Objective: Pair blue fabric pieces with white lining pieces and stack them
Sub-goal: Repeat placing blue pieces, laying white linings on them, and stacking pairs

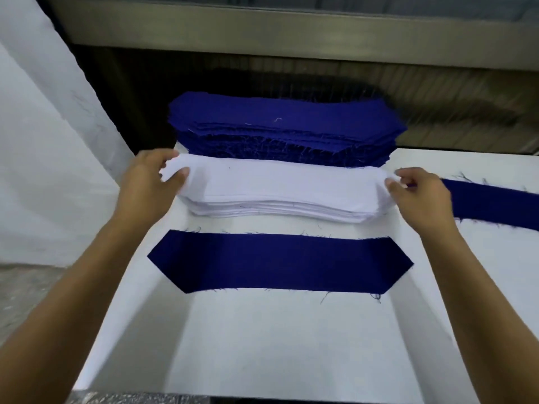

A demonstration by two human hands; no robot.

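On the white table (pixel 277 339) there are two stacks, one behind the other. The stack of white lining pieces (pixel 280 211) lies in the middle, and directly behind it stands the higher stack of blue fabric pieces (pixel 285 126), with many loose threads on its front edge; the white stack hides the lowest part of it. The left hand (pixel 148 182) grips the left end of the top lining piece (pixel 280 182), with the thumb on top and the fingers curled around the end. The right hand (pixel 417 196) pinches the right end of the same piece between thumb and fingers, and this end is a little lifted and wrinkled. In front of the white stack, nearer to the person, one single blue piece (pixel 280 262) lies flat on the table with its pointed ends to left and right; a narrow strip of bare table separates it from the white stack, and nothing covers it. To the right, a second blue piece (pixel 493 205) lies on the table, and its left end is hidden behind the right hand and wrist. Behind the table is a dark surface (pixel 437 112), and above it a grey metal ledge (pixel 291 33). On the left side hangs a white sheet (pixel 43 126).
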